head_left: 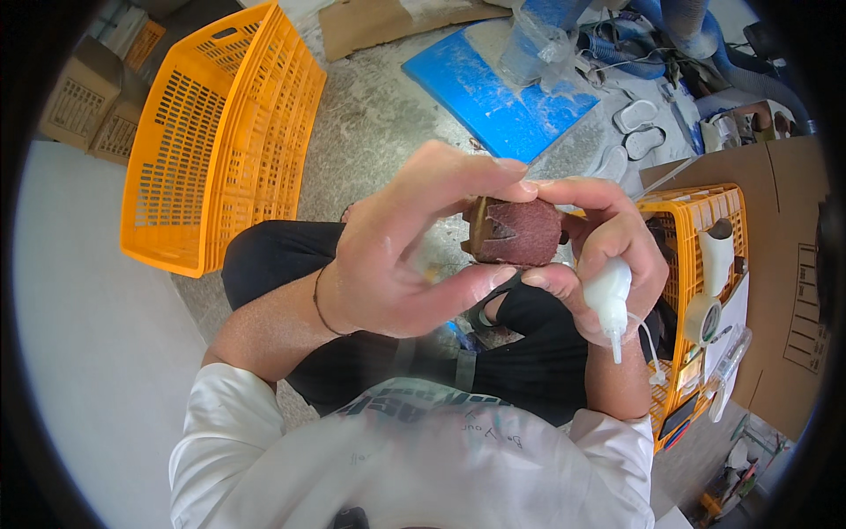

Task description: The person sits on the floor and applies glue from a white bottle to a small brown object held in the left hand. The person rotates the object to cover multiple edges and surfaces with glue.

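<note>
Both of my hands hold a short sandpaper drum [527,234] on its side in front of my chest. Its curved face is rough and reddish brown, and a jagged, cut edge shows at its left end. My left hand [381,238] pinches the drum from the left, thumb below and fingers above. From the right, my right hand [633,240] grips it with thumb and fingertips. The same right hand also keeps a small white squeeze bottle [606,295] against its palm, the thin nozzle pointing down. The drum's right end is partly hidden by my fingers.
Orange plastic crates [242,141] stand at the left. Another orange crate [674,264] at the right carries a tape roll [702,319] and small tools. Ahead lie a dusty blue board [493,97], slippers [641,128] and blue hoses [617,55]. A large cardboard sheet [789,273] stands far right.
</note>
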{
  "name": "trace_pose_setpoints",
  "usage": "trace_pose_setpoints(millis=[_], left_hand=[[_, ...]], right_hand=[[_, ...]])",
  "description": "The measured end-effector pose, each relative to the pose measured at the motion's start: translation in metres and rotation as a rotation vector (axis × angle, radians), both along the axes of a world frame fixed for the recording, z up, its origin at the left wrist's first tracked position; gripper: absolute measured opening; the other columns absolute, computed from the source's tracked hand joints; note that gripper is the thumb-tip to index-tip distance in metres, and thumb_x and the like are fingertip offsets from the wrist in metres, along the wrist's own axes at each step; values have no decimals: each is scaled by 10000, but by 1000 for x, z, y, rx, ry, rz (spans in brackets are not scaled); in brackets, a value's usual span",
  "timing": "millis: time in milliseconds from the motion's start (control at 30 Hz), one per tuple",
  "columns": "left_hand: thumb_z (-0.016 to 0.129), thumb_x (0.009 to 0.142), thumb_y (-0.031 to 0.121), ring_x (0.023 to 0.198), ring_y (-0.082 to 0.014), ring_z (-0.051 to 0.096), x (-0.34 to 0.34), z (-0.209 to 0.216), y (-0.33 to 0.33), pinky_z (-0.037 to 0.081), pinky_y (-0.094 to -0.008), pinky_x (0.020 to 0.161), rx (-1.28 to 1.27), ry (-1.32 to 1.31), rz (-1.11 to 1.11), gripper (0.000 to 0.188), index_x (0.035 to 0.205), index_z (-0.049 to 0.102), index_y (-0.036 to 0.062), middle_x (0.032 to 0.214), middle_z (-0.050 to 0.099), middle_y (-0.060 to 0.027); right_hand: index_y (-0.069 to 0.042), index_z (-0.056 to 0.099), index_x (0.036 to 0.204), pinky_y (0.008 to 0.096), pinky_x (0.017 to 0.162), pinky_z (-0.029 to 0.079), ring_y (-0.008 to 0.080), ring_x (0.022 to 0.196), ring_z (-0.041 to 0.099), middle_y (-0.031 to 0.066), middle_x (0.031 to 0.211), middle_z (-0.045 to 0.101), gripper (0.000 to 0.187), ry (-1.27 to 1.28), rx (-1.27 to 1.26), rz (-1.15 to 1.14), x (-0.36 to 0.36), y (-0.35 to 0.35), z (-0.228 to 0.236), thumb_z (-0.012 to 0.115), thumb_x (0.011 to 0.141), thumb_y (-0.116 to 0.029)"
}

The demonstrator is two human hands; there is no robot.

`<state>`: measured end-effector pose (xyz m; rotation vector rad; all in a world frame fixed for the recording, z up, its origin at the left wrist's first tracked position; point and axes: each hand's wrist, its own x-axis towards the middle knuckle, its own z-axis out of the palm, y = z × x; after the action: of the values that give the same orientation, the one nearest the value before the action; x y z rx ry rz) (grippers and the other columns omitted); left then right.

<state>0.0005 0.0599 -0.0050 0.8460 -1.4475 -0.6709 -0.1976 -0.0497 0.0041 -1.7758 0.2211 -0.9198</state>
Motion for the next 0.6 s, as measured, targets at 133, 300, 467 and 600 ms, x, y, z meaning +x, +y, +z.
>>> trace_pose_setpoints(millis=[133,300,467,600], left_hand=[[723,809,-102,1195,-255,602,1,2,-1,569,-376,976,29,37,-59,664,1418,473,-12,1294,559,-137],[714,813,-111,1204,-250,597,-4,0,-2,555,-376,996,-12,142,-58,663,1419,464,-8,1302,536,-133],[756,789,-51,1102,-267,619,1,3,3,524,-379,932,91,-26,46,612,1360,544,3,1227,615,-126],[781,765,-14,1027,-285,619,-3,3,4,484,-388,909,95,-70,143,586,1319,591,12,1170,658,-118]], right_hand=[[-51,478,769,462,923,610,333,1119,684,304,1226,632,416,-33,57,-2,1,0,-3,892,742,-18],[-44,475,761,471,941,603,339,1148,672,308,1223,633,424,-98,140,24,4,1,-3,899,741,-37],[-58,469,753,443,939,595,324,1167,664,324,1276,617,429,-1,2,-3,7,5,1,896,743,-24],[-72,459,740,415,935,587,312,1167,663,318,1300,614,405,43,44,-17,8,7,4,854,755,20]])
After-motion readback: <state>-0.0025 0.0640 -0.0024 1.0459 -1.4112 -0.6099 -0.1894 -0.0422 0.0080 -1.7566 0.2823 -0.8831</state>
